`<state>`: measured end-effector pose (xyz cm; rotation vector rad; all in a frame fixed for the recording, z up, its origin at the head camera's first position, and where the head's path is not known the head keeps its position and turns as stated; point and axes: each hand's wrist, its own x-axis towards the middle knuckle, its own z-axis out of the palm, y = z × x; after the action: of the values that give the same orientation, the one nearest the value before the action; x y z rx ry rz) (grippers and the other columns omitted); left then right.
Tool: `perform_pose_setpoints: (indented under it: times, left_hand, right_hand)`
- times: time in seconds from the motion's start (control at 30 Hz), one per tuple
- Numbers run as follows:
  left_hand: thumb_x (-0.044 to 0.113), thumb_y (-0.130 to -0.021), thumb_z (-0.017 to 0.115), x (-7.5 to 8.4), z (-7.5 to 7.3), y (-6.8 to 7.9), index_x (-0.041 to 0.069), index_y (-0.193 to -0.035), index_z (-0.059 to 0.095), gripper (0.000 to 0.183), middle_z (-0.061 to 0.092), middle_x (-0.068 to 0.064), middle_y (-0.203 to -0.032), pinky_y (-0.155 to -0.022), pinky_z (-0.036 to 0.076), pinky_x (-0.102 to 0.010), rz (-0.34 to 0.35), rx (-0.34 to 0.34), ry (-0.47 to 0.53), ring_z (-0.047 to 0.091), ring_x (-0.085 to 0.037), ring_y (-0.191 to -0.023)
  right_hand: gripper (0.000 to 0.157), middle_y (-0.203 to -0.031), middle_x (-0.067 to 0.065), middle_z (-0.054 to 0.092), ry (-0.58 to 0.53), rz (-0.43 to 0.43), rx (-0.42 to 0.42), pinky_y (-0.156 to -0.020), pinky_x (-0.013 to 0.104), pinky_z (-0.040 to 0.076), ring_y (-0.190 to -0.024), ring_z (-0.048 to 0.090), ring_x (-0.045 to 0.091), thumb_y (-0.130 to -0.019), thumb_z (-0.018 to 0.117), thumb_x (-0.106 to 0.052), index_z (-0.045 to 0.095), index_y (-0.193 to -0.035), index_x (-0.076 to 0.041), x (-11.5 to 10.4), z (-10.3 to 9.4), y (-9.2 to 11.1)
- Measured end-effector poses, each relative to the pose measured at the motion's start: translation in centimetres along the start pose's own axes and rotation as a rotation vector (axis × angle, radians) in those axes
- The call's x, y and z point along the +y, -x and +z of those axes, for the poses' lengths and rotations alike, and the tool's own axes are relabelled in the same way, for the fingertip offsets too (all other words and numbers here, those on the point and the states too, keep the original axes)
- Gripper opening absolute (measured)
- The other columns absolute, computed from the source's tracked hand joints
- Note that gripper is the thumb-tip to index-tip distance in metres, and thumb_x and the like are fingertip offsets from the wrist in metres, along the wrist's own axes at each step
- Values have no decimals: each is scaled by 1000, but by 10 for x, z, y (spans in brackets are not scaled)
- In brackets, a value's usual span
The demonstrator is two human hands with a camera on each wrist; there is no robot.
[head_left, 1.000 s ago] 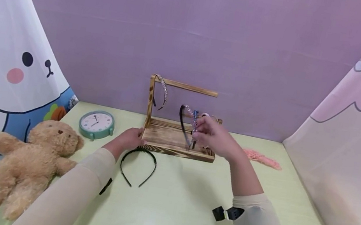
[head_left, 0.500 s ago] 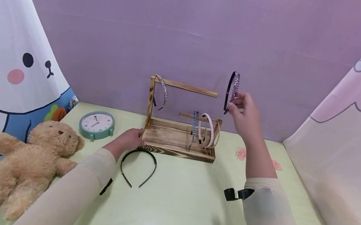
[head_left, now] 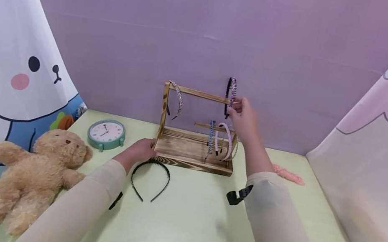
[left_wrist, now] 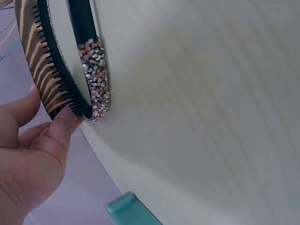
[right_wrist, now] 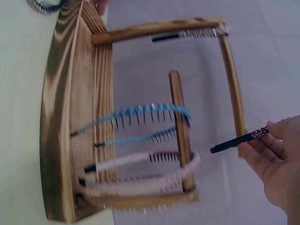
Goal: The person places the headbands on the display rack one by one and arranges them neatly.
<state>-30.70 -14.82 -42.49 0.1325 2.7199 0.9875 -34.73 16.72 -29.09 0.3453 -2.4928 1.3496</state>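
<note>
My left hand [head_left: 140, 149] pinches the near left corner of a wooden headband rack [head_left: 192, 165], thumb and fingers on its edge in the left wrist view. My right hand [head_left: 245, 118] holds a purple sequined headband [head_left: 233, 89] upright by one side, right at the free end of the rack's upper bar [head_left: 202, 94]. A glittery headband [head_left: 178, 97] hangs at that bar's left end. From the lower bar hang a blue headband [right_wrist: 150, 108], a pink one [right_wrist: 140, 183] and a beaded one. A black toothed headband [head_left: 168, 179] with stones lies before the rack.
Left of the rack stand a teal clock [head_left: 106, 134] and, nearer, a brown teddy bear [head_left: 37, 172]. A pink fuzzy item [head_left: 288, 174] lies to the right. A purple backdrop [head_left: 209, 22] rises behind, with printed curtains on both sides.
My right hand has lifted the sequined headband from the lower bar, up and right, then brought it left to the upper bar's end. My left hand stays on the rack's corner.
</note>
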Motion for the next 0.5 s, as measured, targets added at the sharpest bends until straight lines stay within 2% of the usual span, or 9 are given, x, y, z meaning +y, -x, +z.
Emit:
perform_pose_setpoints:
  times: [0.13,0.27,0.5]
  left_hand:
    - [20,-100,56,1,-1,1,4,-155,26,64,34,-23,-155,-118,25,-54,2,-3,6,31,-43,-142]
    - [21,-101,56,2,-1,1,4,-155,24,65,32,-23,-156,-118,25,-53,2,-9,-7,29,-43,-143]
    - [22,-101,55,0,0,0,4,-156,23,66,32,-23,-156,-118,25,-53,-16,-12,15,28,-43,-143]
  right_hand:
    - [38,-117,16,62,-52,-27,-34,-93,41,52,-106,60,29,-99,58,-14,48,-134,-4,-13,20,-3]
    - [36,-115,10,62,-71,-31,-69,-90,40,53,-104,60,25,-99,59,-16,49,-133,-8,-23,40,-4]
    - [34,-113,10,64,-27,-30,-119,-87,33,53,-102,61,23,-97,62,-15,53,-129,-7,-26,76,-7]
